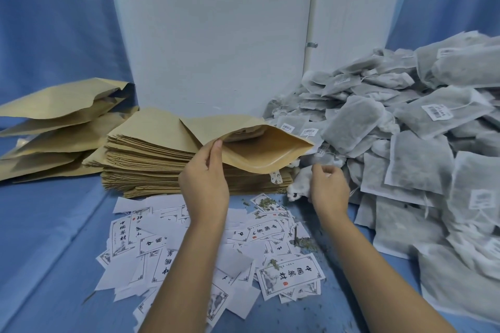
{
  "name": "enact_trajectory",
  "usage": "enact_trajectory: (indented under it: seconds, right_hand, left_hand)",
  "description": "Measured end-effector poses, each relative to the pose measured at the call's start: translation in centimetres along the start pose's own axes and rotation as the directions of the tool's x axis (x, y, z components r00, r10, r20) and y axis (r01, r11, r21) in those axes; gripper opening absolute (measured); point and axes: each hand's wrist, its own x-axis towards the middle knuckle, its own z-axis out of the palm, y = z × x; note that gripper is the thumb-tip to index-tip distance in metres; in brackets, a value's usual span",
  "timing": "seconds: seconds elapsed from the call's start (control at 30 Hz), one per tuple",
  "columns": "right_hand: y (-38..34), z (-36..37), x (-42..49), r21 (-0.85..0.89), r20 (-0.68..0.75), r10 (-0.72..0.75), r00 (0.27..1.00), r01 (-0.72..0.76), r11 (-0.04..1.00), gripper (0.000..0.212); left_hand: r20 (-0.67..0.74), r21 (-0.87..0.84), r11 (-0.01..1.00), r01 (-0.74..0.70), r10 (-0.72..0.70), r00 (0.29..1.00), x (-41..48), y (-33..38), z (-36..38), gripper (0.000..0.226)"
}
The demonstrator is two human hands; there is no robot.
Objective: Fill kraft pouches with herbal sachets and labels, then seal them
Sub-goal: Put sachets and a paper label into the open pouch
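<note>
Right, the kraft pouch (259,153) is up at the centre of the frame, held just above the stack of flat pouches (146,159). Its long axis runs left to right. The closed end points to the upper left and the mouth gapes wide to the right, straight at the heap of sachets (416,149). Something pale shows deep inside the mouth, too shaded to name.

The left hand (205,184) has it. Thumb and fingers (216,144) pinch the near lip at its left corner, holding that lip apart from the far one.

The right hand (328,189) sits low, just right of the mouth. Its fingers are curled over a crumpled white sachet end (296,189), but it's blurred, and I cannot tell whether they grip it or only touch it.

Moving outward, the stack lies directly beneath the pouch, and the sachet heap crowds in from the right, its nearest bags just beside the mouth. Many carry small barcode stickers.

Below the hands, printed labels (189,251) are scattered loose over the blue cloth (54,224) of the bench, overlapping at all angles, and both forearms cross above them. Loose herb crumbs (300,238) are sprinkled over the labels to the right of centre.

At far left lie bulging pouches (54,121), piled on their sides with their mouths to the right. A white panel (216,35) stands upright behind it all.
</note>
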Motion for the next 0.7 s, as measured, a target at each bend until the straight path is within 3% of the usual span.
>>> enact_trajectory:
  seconds: [0.13,0.33,0.47,0.57,0.63,0.7]
  right_hand:
    - [0.7,0.0,-0.1,-0.231,0.094,-0.063,0.994,0.084,0.969,0.048]
    - [0.7,0.2,0.4,-0.263,0.226,-0.105,0.968,0.165,0.951,0.054]
    - [0.7,-0.2,0.6,-0.088,0.242,-0.026,0.970,0.049,0.995,0.028]
    - [0.5,-0.6,0.6,0.006,0.077,-0.052,0.996,0.051,0.999,0.015]
    - [-0.4,-1.2,0.5,0.116,-0.024,-0.106,0.994,0.108,0.987,0.027]
    - [-1.8,-2.2,0.6,0.397,0.123,-0.065,0.990,0.011,0.918,0.050]
  left_hand:
    - [-0.014,0.008,1.000,0.001,-0.001,1.000,0.0,-0.2,-0.1,0.030]
    - [-0.002,0.018,1.000,0.015,-0.014,1.000,0.1,0.1,-0.2,0.029]
    - [0.012,-0.006,1.000,0.028,-0.028,1.000,0.2,0.2,-0.1,0.027]
    - [0.017,-0.006,1.000,0.028,-0.028,0.999,0.3,0.2,0.0,0.026]
    - [0.019,0.001,1.000,0.028,-0.028,0.999,0.3,0.1,0.0,0.027]
    - [0.020,0.000,1.000,0.022,-0.022,1.000,0.3,0.0,0.0,0.027]
